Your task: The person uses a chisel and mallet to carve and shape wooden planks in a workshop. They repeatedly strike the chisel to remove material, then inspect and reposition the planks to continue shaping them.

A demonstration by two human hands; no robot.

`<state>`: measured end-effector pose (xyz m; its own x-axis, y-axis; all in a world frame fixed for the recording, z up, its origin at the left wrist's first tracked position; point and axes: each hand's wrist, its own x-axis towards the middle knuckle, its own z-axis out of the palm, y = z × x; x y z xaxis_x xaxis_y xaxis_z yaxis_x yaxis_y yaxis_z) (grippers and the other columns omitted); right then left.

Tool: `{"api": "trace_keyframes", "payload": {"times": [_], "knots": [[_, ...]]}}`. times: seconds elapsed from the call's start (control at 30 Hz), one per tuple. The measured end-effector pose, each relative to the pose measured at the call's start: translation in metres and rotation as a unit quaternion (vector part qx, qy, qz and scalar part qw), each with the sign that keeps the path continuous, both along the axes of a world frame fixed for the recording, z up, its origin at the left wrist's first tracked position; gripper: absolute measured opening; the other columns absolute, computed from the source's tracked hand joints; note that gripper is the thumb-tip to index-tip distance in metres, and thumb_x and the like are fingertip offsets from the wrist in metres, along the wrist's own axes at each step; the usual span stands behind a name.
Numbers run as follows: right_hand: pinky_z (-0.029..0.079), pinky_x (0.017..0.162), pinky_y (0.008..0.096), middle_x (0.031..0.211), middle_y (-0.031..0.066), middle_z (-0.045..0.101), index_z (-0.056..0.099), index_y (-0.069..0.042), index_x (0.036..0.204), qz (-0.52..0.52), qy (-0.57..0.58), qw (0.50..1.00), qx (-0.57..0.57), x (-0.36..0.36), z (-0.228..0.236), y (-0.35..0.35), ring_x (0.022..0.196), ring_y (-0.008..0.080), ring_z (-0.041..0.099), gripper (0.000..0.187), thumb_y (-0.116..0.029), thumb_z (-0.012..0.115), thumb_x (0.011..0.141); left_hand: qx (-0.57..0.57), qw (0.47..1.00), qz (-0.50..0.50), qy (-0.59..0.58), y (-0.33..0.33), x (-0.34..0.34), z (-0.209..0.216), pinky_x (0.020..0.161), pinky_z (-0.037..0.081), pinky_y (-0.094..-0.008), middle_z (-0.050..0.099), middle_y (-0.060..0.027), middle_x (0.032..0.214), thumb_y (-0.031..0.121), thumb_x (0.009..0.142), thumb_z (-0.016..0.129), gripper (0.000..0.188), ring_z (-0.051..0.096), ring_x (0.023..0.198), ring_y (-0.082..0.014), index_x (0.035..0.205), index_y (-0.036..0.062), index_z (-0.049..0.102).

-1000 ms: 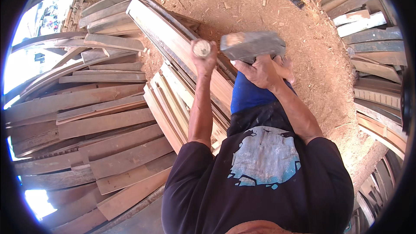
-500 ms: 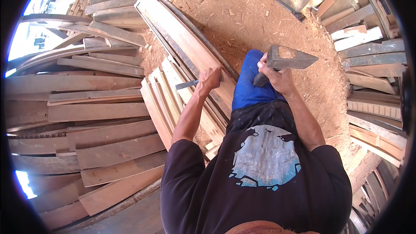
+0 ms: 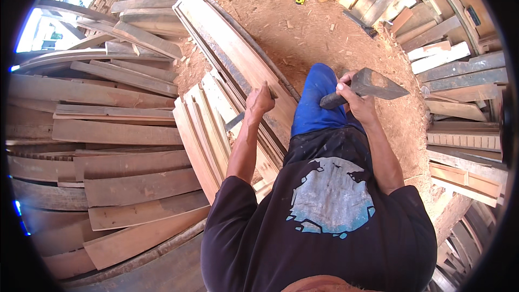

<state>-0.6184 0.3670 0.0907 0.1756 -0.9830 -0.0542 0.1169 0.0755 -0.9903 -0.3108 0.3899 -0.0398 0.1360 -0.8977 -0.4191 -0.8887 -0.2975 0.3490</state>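
Note:
My left hand (image 3: 260,101) is closed around a chisel (image 3: 234,121), whose flat dark blade sticks out toward the lower left. The fist is over a long, smooth reddish plank (image 3: 238,48) that slants from the upper left toward my legs. My right hand (image 3: 361,101) is wrapped around a dark wooden mallet (image 3: 390,86) above my blue-clad thigh. The mallet's blocky head points to the right, and its dark handle end points left. My fingers partly cover both tools.
Stacked boards (image 3: 124,132) fill the left side. Several lighter planks (image 3: 197,130) lie beside the long plank. More timber (image 3: 465,73) lines the right edge. Wood chips cover the brown ground (image 3: 303,32), and a yellow tape measure (image 3: 300,1) lies at the far side.
The mallet has shifted slightly right and down, and its handle has turned within my right hand. My left wrist has rotated, tilting the chisel blade more steeply downward.

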Motion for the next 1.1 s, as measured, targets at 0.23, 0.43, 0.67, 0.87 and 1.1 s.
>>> {"api": "trace_keyframes", "payload": {"times": [0.23, 0.43, 0.67, 0.87, 1.1], "knots": [[0.048, 0.076, 0.0257, 0.093, -0.0004, 0.058, 0.062, -0.006, 0.099, 0.031, 0.032, 0.999, -0.009, -0.017, -0.018, 0.003, 0.086, 0.008, 0.056, 0.016, -0.009, 0.075, 0.089, 0.079, 0.996, -0.015, -0.025, 0.018, -0.024, -0.014, 0.084, 0.056, -0.0452, 0.069, -0.032, 0.1, 0.031, 0.072, 0.083, 0.112, 0.07, 0.097, -0.0423, 0.151, -0.014, 0.017], [0.048, 0.069, 0.026, 0.085, -0.0006, 0.06, 0.063, -0.006, 0.095, 0.04, 0.026, 0.998, -0.046, -0.029, -0.018, -0.032, 0.078, 0.0074, 0.057, 0.014, -0.01, 0.074, 0.089, 0.132, 0.99, 0.047, 0.021, 0.007, -0.042, -0.003, 0.08, 0.056, -0.0437, 0.07, -0.0288, 0.096, 0.035, 0.071, 0.086, 0.122, 0.07, 0.095, -0.0407, 0.15, -0.017, 0.009], [0.045, 0.059, 0.0257, 0.071, -0.0009, 0.062, 0.065, -0.004, 0.086, -0.072, 0.107, 0.991, 0.044, -0.092, -0.055, -0.095, 0.064, 0.0078, 0.057, 0.016, -0.016, 0.074, 0.09, 0.214, 0.973, 0.077, -0.025, -0.008, -0.056, 0.001, 0.08, 0.055, -0.0436, 0.072, -0.0251, 0.099, 0.035, 0.074, 0.086, 0.124, 0.071, 0.095, -0.0376, 0.151, -0.0154, 0.003], [0.047, 0.058, 0.0288, 0.073, 0.0021, 0.063, 0.066, -0.002, 0.086, -0.049, 0.193, 0.97, 0.14, -0.166, -0.051, -0.109, 0.063, 0.0093, 0.057, 0.016, -0.016, 0.073, 0.09, 0.259, 0.955, 0.066, -0.128, -0.019, -0.072, 0.012, 0.085, 0.055, -0.0402, 0.073, -0.0206, 0.103, 0.039, 0.073, 0.087, 0.127, 0.07, 0.101, -0.0354, 0.154, -0.0103, 0.003], [0.046, 0.054, 0.0266, 0.075, 0.0015, 0.063, 0.066, -0.002, 0.095, 0.045, 0.203, 0.968, 0.141, -0.195, -0.054, -0.114, 0.062, 0.0082, 0.056, 0.013, -0.013, 0.072, 0.09, 0.279, 0.945, 0.111, -0.13, -0.028, -0.08, 0.009, 0.085, 0.055, -0.0405, 0.072, -0.0205, 0.109, 0.035, 0.075, 0.085, 0.122, 0.07, 0.101, -0.035, 0.155, -0.008, 0.004]]}}
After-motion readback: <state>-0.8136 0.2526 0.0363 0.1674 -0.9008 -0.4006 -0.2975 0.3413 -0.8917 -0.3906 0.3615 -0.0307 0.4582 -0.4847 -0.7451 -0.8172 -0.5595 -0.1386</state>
